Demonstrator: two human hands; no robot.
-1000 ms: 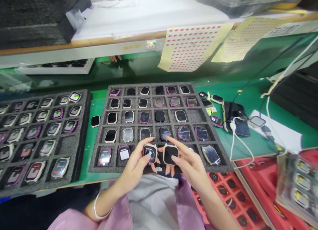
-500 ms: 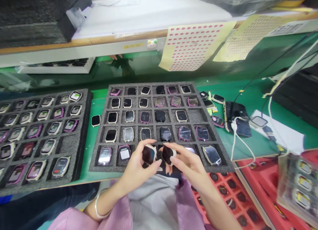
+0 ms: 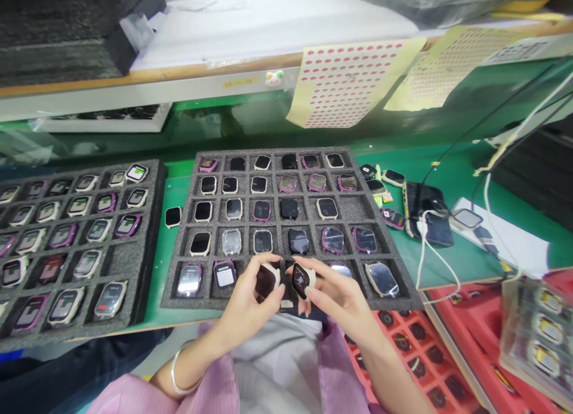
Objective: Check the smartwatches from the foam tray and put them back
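My left hand point(image 3: 251, 294) grips a smartwatch body point(image 3: 267, 281) with a pale case and a dark screen, without a strap. Between the thumb and fingers of my right hand point(image 3: 335, 287) is a second pale smartwatch body point(image 3: 302, 280), and small lit marks show on its screen. Both are held side by side above the front row of a grey foam tray point(image 3: 179, 306). Strapless watches in purple, pale and black cases lie in its compartments, among them a purple one point(image 3: 225, 274) left of my left hand. My hands hide part of the front row.
Another foam tray point(image 3: 154, 223) of watches stands at the left, and a lone watch point(image 3: 173, 217) lies between the trays. At the right are loose watches point(image 3: 393, 218), a black device point(image 3: 427, 214) and white cable point(image 3: 430, 247). Red trays point(image 3: 414, 348) sit lower right. Sticker sheets point(image 3: 349, 83) hang from the shelf.
The right-hand watch's screen was dark and now shows small lit marks. Both watches are turned slightly; my hands stay in nearly the same place.
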